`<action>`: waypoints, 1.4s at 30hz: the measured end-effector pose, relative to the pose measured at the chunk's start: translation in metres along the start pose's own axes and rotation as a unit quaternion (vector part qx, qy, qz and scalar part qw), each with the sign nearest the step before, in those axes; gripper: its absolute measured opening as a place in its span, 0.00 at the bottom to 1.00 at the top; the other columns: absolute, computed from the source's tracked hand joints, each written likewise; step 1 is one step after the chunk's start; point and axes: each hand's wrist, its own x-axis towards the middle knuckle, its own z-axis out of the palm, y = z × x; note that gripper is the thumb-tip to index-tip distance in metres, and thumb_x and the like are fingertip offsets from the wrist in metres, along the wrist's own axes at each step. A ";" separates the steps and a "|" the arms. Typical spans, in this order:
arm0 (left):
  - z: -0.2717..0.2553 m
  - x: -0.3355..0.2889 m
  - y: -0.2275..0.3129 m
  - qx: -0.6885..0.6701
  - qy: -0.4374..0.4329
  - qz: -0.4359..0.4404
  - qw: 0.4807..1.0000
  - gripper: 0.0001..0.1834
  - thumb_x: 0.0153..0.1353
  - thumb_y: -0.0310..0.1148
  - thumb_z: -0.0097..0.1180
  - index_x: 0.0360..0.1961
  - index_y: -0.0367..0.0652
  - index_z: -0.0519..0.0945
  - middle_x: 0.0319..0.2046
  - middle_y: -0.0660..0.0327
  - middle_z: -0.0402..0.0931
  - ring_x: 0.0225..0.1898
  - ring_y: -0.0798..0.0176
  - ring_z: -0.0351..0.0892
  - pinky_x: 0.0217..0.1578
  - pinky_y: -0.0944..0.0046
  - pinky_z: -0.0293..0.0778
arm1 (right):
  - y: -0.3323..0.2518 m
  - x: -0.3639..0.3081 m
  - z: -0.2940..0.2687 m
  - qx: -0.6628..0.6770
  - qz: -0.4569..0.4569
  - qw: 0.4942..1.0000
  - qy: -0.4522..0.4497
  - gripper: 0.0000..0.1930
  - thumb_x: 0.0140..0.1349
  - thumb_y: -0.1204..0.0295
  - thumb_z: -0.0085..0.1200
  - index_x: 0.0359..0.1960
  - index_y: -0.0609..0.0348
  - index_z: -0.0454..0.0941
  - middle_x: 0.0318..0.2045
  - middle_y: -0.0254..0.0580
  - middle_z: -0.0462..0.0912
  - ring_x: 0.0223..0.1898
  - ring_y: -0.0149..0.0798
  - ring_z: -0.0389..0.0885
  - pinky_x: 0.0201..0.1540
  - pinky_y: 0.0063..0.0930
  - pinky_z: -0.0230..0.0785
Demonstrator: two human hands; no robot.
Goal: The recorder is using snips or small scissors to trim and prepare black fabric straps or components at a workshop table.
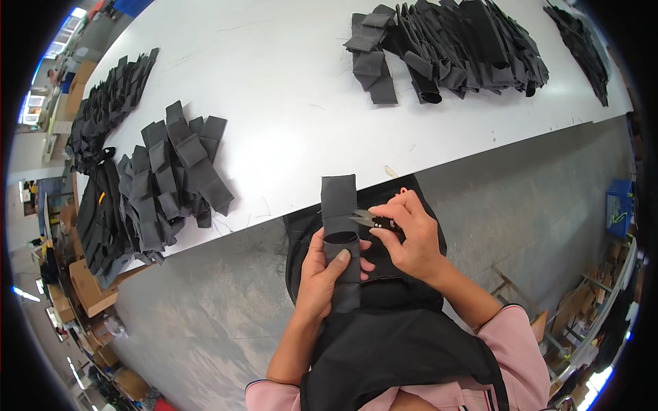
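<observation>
A dark grey fabric strip [339, 197] with a folded loop in its middle lies upright over my lap, its upper end reaching the table's near edge. My left hand [327, 270] grips it just below the loop's opening, thumb on top and fingers behind. In my right hand [413, 236] is a small pair of thread snips [373, 220]. Their pointed metal blades face left, at the strip's right edge above the loop; whether they touch the fabric I cannot tell. Black cloth [295, 240] spreads behind the strip and my hands.
On the white table [288, 103] several similar grey strips [175, 164] are heaped at the left, with a larger row of folded strips [452, 51] at the far right. Black fabric pieces [582, 51] lie by the right end. A blue crate [618, 205] and a cardboard box [89, 291] stand beyond.
</observation>
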 end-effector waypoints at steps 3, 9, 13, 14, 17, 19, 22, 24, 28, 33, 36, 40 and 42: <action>-0.001 0.000 -0.001 -0.005 -0.006 0.002 1.000 0.24 0.65 0.27 0.48 0.60 0.40 0.57 0.45 0.46 0.74 0.36 0.57 0.81 0.35 0.63 0.79 | -0.004 -0.006 -0.001 -0.034 0.041 0.998 -0.030 0.15 0.45 0.81 0.62 0.37 0.58 0.79 0.25 0.39 0.69 0.26 0.38 0.70 0.36 0.29 0.68; -0.005 -0.001 -0.001 -0.023 -0.020 -0.020 0.999 0.25 0.65 0.27 0.48 0.61 0.41 0.57 0.45 0.45 0.74 0.35 0.57 0.81 0.35 0.63 0.79 | 0.001 -0.007 -0.001 0.012 0.052 0.998 -0.020 0.15 0.44 0.81 0.62 0.37 0.59 0.79 0.25 0.39 0.69 0.25 0.38 0.69 0.26 0.27 0.65; 0.001 -0.002 0.001 0.008 -0.020 -0.005 1.000 0.26 0.65 0.26 0.47 0.62 0.42 0.55 0.45 0.46 0.74 0.35 0.58 0.80 0.35 0.63 0.79 | -0.005 -0.001 -0.002 0.012 0.038 0.999 -0.011 0.16 0.43 0.82 0.61 0.38 0.59 0.79 0.27 0.39 0.70 0.25 0.40 0.70 0.28 0.29 0.66; 0.003 -0.002 0.001 0.022 -0.013 -0.004 1.000 0.27 0.65 0.25 0.46 0.63 0.42 0.54 0.45 0.46 0.74 0.35 0.59 0.80 0.35 0.63 0.78 | -0.006 0.002 0.000 -0.014 -0.016 1.000 -0.012 0.17 0.43 0.82 0.61 0.38 0.59 0.79 0.28 0.39 0.71 0.26 0.40 0.71 0.28 0.29 0.66; 0.004 -0.002 0.000 0.036 -0.011 0.008 0.999 0.28 0.65 0.24 0.45 0.64 0.42 0.52 0.45 0.47 0.74 0.34 0.61 0.79 0.35 0.63 0.78 | -0.009 0.006 0.002 -0.074 -0.078 0.994 -0.031 0.18 0.42 0.83 0.60 0.39 0.59 0.78 0.30 0.39 0.73 0.27 0.41 0.73 0.29 0.30 0.67; 0.005 -0.001 0.000 0.038 -0.011 0.005 0.999 0.28 0.65 0.23 0.44 0.64 0.42 0.52 0.45 0.48 0.74 0.34 0.61 0.79 0.35 0.63 0.77 | -0.009 0.004 0.002 -0.106 -0.084 0.989 -0.051 0.19 0.41 0.83 0.59 0.39 0.59 0.78 0.31 0.39 0.74 0.27 0.41 0.74 0.30 0.30 0.68; 0.004 -0.001 0.000 0.045 -0.012 0.001 0.999 0.29 0.64 0.23 0.44 0.65 0.42 0.51 0.45 0.48 0.73 0.33 0.62 0.78 0.35 0.64 0.77 | -0.005 0.002 0.003 -0.103 -0.107 0.988 -0.051 0.19 0.41 0.83 0.58 0.39 0.58 0.79 0.30 0.39 0.74 0.27 0.41 0.74 0.29 0.30 0.68; 0.004 -0.001 0.000 0.049 -0.014 0.000 0.999 0.29 0.64 0.22 0.44 0.65 0.42 0.51 0.45 0.49 0.73 0.33 0.62 0.78 0.35 0.64 0.76 | -0.006 0.004 0.003 -0.060 -0.093 0.992 -0.059 0.20 0.40 0.84 0.57 0.40 0.58 0.79 0.30 0.40 0.74 0.25 0.40 0.74 0.27 0.29 0.68; 0.006 -0.001 -0.001 0.061 -0.016 -0.006 0.998 0.29 0.64 0.22 0.44 0.65 0.42 0.52 0.44 0.49 0.74 0.33 0.62 0.78 0.35 0.64 0.76 | -0.004 0.003 0.006 -0.062 -0.082 0.994 -0.049 0.20 0.41 0.84 0.55 0.40 0.58 0.79 0.28 0.39 0.74 0.24 0.40 0.74 0.24 0.28 0.67; 0.005 -0.002 -0.004 0.059 -0.010 0.002 0.998 0.28 0.64 0.22 0.44 0.64 0.41 0.52 0.44 0.49 0.74 0.33 0.62 0.78 0.35 0.64 0.76 | -0.006 -0.001 0.009 -0.105 -0.117 0.987 -0.037 0.20 0.40 0.84 0.51 0.39 0.59 0.79 0.25 0.38 0.74 0.21 0.39 0.73 0.23 0.29 0.66; 0.003 -0.001 -0.005 0.053 -0.005 -0.006 0.999 0.28 0.64 0.22 0.44 0.64 0.41 0.53 0.44 0.50 0.74 0.33 0.62 0.78 0.35 0.64 0.76 | 0.000 -0.005 0.015 -0.109 -0.128 0.985 -0.023 0.21 0.39 0.84 0.51 0.39 0.59 0.80 0.24 0.38 0.74 0.21 0.39 0.73 0.22 0.28 0.66; 0.003 -0.002 -0.005 0.043 0.001 0.002 0.999 0.28 0.63 0.24 0.48 0.63 0.41 0.56 0.42 0.51 0.75 0.33 0.60 0.80 0.34 0.63 0.78 | -0.005 0.000 0.010 -0.090 -0.128 0.987 -0.018 0.17 0.44 0.85 0.52 0.39 0.60 0.79 0.26 0.39 0.73 0.22 0.39 0.73 0.24 0.27 0.67; 0.003 -0.001 -0.005 0.043 0.002 0.001 0.999 0.28 0.63 0.24 0.48 0.63 0.41 0.56 0.42 0.50 0.76 0.33 0.60 0.80 0.34 0.63 0.78 | -0.002 -0.001 0.010 -0.019 -0.045 0.998 -0.032 0.16 0.46 0.85 0.53 0.39 0.61 0.79 0.27 0.39 0.72 0.24 0.37 0.73 0.25 0.25 0.66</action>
